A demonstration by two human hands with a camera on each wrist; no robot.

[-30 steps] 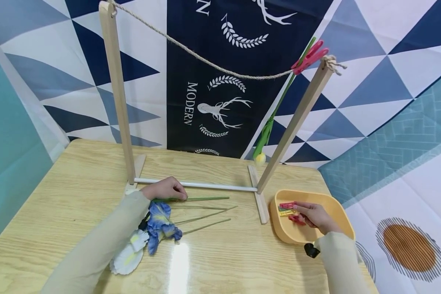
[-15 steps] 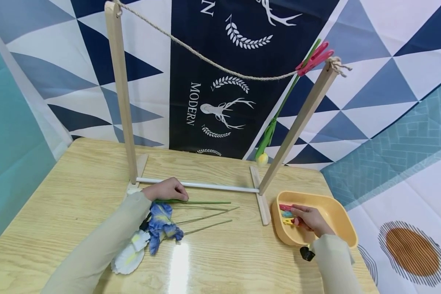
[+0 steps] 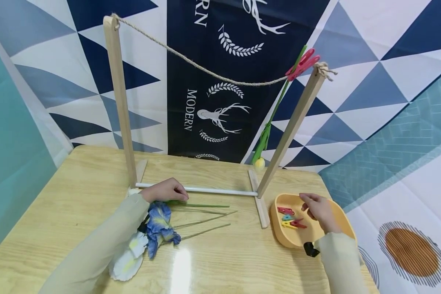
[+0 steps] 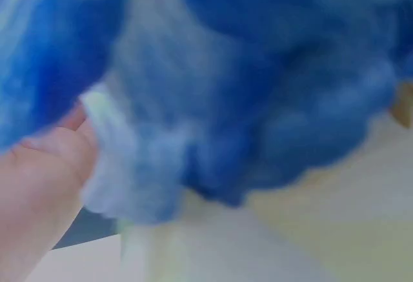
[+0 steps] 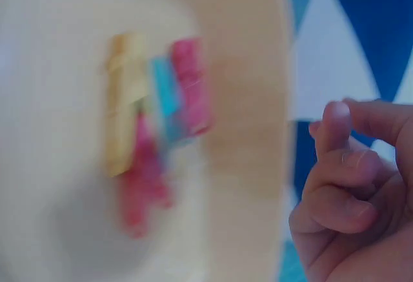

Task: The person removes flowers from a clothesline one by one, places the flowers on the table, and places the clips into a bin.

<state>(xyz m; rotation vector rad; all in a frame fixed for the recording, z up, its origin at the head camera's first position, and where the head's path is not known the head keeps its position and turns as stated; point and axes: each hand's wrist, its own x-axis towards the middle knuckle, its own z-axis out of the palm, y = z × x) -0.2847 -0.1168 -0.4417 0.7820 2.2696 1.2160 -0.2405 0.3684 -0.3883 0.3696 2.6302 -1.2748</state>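
My left hand (image 3: 167, 190), fingers bent downward, is over a green stem (image 3: 209, 206) on the table; I cannot tell whether it pinches the stem. A blue iris (image 3: 159, 224) lies just below that wrist, and its petals (image 4: 193, 88) cover most of the left wrist view, hiding the fingertips. My right hand (image 3: 317, 209) is above the orange basin (image 3: 279, 232), fingers loosely bent and nothing visible between them. In the basin lie red clothespins (image 3: 286, 210), a teal clothespin (image 3: 288, 217) and a yellow clothespin (image 3: 287, 224). The right wrist view shows them blurred, beside the relaxed fingers (image 5: 342, 198).
A rope (image 3: 220, 76) sags between two wooden posts (image 3: 119, 102). Near its right end, a red clothespin (image 3: 303, 64) holds a yellow tulip (image 3: 259, 163) upside down. A white bar (image 3: 213, 190) joins the posts low down. A white flower (image 3: 126, 263) lies beside my left sleeve.
My right hand has let go of a red clothespin and risen from the pile. The green stem lies a little lower relative to my left hand. The head view has shifted slightly.
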